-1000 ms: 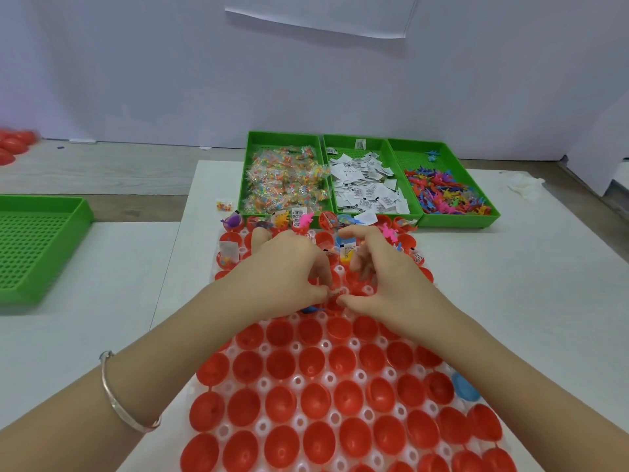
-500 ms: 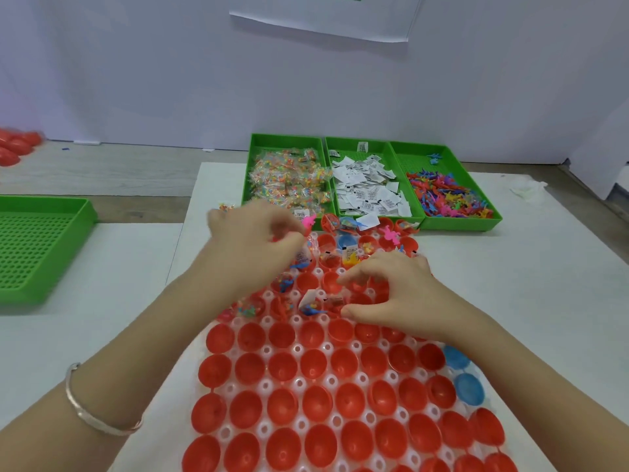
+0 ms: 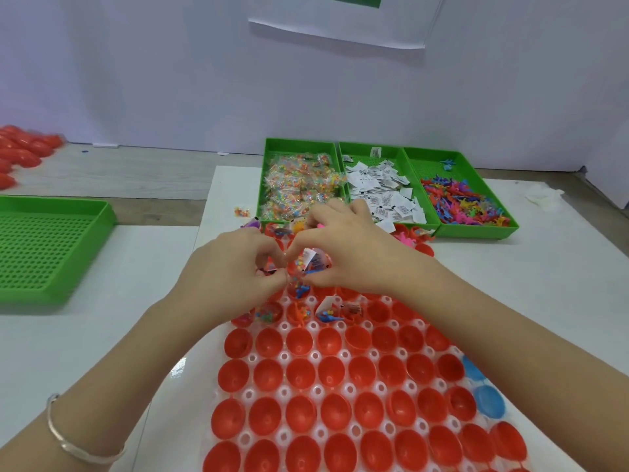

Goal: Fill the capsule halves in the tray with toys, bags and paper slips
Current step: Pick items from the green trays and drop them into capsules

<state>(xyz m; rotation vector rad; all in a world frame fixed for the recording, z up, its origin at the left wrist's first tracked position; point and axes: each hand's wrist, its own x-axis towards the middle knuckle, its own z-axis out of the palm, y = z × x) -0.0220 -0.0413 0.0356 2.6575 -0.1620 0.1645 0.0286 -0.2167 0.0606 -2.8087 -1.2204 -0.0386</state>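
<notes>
A clear tray (image 3: 315,356) holds rows of red capsule halves (image 3: 299,373). The near rows are empty. Farther ones hold beads, toys and slips, such as a filled half (image 3: 269,313). My left hand (image 3: 235,270) and right hand (image 3: 350,253) meet over the tray's far part. My left fingers pinch a small bead bag (image 3: 299,267). My right fingers curl round a white paper slip (image 3: 309,257) just above it. The halves under my hands are hidden. Behind the tray stand three green bins: bead bags (image 3: 299,178), paper slips (image 3: 381,189) and coloured toys (image 3: 459,202).
An empty green perforated tray (image 3: 44,247) sits at the left. Red capsule pieces (image 3: 20,151) lie heaped at the far left. Two blue capsule halves (image 3: 488,401) lie at the tray's right edge. A loose bead bag (image 3: 241,211) lies by the bag bin.
My left hand has come back from the bag bin's edge toward the tray's middle. My right hand has moved farther and leftward to meet it over a farther row.
</notes>
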